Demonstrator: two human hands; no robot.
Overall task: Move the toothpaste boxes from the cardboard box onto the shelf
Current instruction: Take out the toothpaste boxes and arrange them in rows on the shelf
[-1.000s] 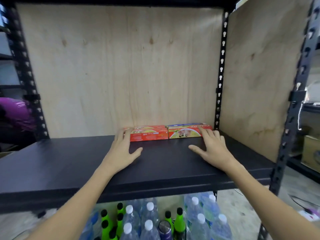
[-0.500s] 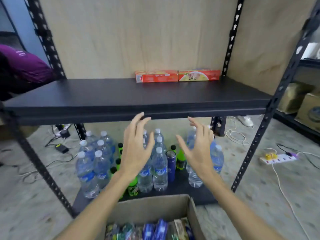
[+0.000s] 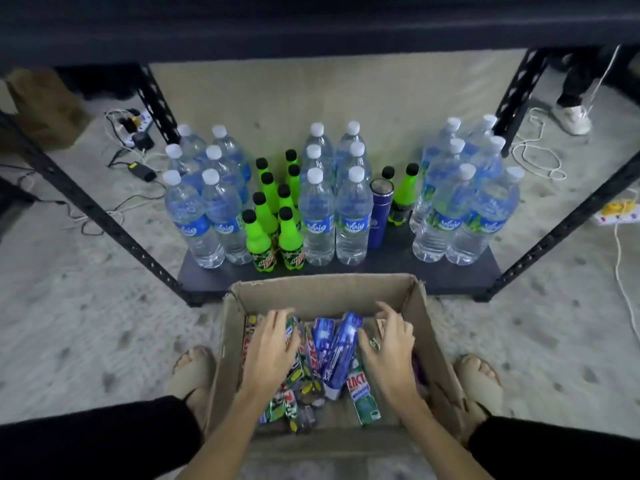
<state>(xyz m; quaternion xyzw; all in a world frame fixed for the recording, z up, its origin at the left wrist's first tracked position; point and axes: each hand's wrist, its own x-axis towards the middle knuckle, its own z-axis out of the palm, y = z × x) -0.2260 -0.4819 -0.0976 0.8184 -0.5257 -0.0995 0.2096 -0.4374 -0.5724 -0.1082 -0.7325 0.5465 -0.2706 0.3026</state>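
Head view looks straight down into the cardboard box [image 3: 420,327] on the floor, and I see both hands inside it. My left hand [image 3: 268,355] lies palm down with the fingers spread loosely over the toothpaste boxes [image 3: 311,368] at the left of the pile; its fingertips touch the top of a green-and-white pack, but I cannot tell whether anything is gripped. My right hand [image 3: 389,351] is curled, thumb and fingers parted in a half-open claw, and it closes on nothing that I can make out. Just to the left of that thumb, between my two hands, a blue toothpaste box [image 3: 341,348] lies tilted, its far end raised toward the back wall of the carton. A box marked ZACT [image 3: 360,393] lies below the right palm, nearer to me. Beyond my fingertips, past the carton's far rim, water bottles [image 3: 318,216] and green soda bottles [image 3: 258,237] stand on the bottom board of the rack [image 3: 460,275]. The dark upper shelf [image 3: 311,26] runs across the top of the view, well apart from both hands.
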